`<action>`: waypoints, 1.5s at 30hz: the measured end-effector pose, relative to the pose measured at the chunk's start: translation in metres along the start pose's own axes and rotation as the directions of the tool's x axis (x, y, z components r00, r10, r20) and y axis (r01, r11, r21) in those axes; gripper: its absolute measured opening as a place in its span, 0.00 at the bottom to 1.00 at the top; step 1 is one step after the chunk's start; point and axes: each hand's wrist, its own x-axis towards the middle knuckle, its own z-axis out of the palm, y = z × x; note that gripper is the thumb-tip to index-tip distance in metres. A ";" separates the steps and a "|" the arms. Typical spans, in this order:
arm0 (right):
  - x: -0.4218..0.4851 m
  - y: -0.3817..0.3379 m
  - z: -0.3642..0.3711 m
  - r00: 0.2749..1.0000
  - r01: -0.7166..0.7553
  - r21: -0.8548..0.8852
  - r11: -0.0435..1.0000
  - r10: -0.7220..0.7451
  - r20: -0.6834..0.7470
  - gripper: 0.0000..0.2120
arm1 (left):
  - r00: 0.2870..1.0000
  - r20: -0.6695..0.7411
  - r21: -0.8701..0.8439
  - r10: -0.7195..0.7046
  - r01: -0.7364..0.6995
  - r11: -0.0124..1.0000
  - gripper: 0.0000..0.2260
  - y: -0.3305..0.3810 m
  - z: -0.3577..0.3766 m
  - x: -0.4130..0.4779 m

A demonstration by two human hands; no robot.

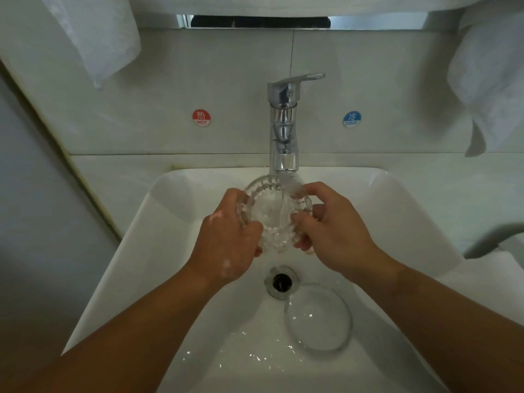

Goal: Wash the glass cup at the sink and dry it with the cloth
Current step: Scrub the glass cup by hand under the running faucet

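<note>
head view: the glass cup [273,214] is held in the air over the sink [175,211], above the basin's middle and toward its back edge, just under the spout of the chrome tap [283,123]. the cup is tipped so its mouth faces up toward the camera, and the water stream [287,194] falls into it near its right rim.

the left hand [226,236] grips the cup's left side, with its fingers curled round the ribbed wall. the right hand [337,228] holds the right side, thumb and fingers curled at the rim and wall. both forearms reach in from the front edge.

the drain [281,281] sits in the basin floor below the hands. a round clear glass dish [319,319] lies just beside it, toward the front right, wet and glinting. the tap's lever points right.

on the wall behind the back edge, a red hot sticker [201,118] is left of the tap and a blue cold sticker [351,119] right of it. a white cloth [93,32] hangs above the back left corner, and another cloth [487,80] above the back right corner.
</note>
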 end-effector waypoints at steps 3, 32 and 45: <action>0.000 -0.002 0.003 0.999 -0.022 0.158 0.987 0.017 0.035 0.14 | 0.964 0.221 -0.381 -0.148 0.225 0.897 0.11 0.005 0.005 -0.007; -0.003 0.007 0.009 0.993 -0.094 -0.327 0.940 0.111 0.033 0.05 | 0.960 0.206 -0.159 -0.189 0.223 0.962 0.08 0.016 0.007 -0.014; -0.003 0.005 0.019 0.921 -0.388 0.076 0.919 0.383 0.067 0.12 | 0.988 0.142 0.067 -0.056 0.047 0.997 0.06 0.014 0.011 -0.019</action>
